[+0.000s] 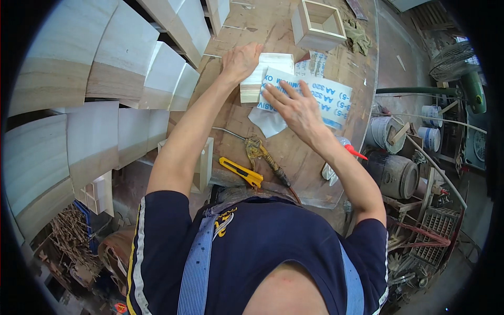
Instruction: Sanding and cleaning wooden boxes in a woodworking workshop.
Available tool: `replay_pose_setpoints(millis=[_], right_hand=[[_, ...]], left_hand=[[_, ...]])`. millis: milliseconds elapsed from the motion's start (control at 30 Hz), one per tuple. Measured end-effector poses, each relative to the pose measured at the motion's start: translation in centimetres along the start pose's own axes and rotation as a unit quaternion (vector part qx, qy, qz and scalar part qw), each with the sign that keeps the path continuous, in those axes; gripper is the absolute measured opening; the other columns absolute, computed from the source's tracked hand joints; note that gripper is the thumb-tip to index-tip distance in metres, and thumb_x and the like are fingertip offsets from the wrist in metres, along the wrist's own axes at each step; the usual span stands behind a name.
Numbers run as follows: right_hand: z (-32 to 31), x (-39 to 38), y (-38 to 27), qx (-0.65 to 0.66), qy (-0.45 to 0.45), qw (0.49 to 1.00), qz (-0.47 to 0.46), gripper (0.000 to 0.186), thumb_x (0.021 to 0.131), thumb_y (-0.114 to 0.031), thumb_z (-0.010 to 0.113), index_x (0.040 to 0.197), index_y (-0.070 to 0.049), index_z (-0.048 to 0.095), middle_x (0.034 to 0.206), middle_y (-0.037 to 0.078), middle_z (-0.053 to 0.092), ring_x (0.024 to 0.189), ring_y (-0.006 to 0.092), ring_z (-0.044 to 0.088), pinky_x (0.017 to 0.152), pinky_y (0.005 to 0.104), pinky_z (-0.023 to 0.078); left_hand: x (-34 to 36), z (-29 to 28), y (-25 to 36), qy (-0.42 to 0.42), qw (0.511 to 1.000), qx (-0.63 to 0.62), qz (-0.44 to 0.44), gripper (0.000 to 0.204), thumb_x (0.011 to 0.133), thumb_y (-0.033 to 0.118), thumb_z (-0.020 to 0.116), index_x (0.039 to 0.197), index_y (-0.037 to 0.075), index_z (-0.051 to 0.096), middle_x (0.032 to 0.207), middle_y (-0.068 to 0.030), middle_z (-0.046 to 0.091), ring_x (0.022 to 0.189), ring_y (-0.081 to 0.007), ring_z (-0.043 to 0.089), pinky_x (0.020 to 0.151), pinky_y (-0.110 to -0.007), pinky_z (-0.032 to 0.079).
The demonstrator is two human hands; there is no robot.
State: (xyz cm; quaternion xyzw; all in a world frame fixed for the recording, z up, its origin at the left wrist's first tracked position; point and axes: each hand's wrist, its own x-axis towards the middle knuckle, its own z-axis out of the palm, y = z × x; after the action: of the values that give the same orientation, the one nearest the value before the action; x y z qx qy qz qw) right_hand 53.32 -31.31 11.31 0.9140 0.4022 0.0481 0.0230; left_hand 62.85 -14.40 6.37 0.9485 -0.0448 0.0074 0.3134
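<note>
Right hand (298,107), fingers spread, overlies the white, blue-printed paper sheet (337,100), upper centre — long axis left-right. Left hand (242,62) meets the pale rectangular wooden piece (277,61) — clamped or not, cannot tell.

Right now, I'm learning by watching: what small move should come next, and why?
Probably slide the white, blue-printed paper sheet across the pale rectangular wooden piece: the right hand lies spread on the sheet, which overlaps the wood, while the left hand is at the wood's edge.
</note>
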Motion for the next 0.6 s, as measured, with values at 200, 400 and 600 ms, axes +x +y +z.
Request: replay_pose_setpoints(millis=[200,400,600], right_hand=[[0.8,-2.0,1.1,-0.011,-0.003,1.000,0.005,0.047,0.076,-0.011,0.046,0.123,-0.011,0.042,0.126,0.004,0.044,0.113,0.0213,0.044,0.094,0.0428,0.032],[2.0,-0.1,1.2,0.055,0.018,0.998,-0.034,0.043,0.076,-0.008,0.046,0.119,-0.010,0.046,0.126,0.003,0.044,0.116,0.0213,0.042,0.097,0.0395,0.032],[-0.1,-4.5,8.4,0.180,0.010,0.958,0.223,0.048,0.072,0.004,0.040,0.118,-0.009,0.048,0.118,0.012,0.050,0.107,0.0298,0.048,0.089,0.0358,0.039]], left_hand=[[0.0,0.4,0.0,0.016,0.999,0.014,0.024,0.035,0.086,0.035,0.038,0.081,0.006,0.057,0.078,-0.0194,0.060,0.077,-0.0375,0.057,0.066,-0.048,0.043],[0.3,0.4,-0.2,-0.018,1.000,-0.009,0.020,0.036,0.086,0.036,0.039,0.080,0.005,0.055,0.080,-0.0199,0.059,0.079,-0.0387,0.056,0.067,-0.048,0.042],[-0.1,-0.8,0.1,-0.040,0.999,-0.023,-0.024,0.032,0.085,0.034,0.043,0.087,0.004,0.053,0.093,-0.0175,0.058,0.090,-0.0337,0.054,0.073,-0.046,0.041]])
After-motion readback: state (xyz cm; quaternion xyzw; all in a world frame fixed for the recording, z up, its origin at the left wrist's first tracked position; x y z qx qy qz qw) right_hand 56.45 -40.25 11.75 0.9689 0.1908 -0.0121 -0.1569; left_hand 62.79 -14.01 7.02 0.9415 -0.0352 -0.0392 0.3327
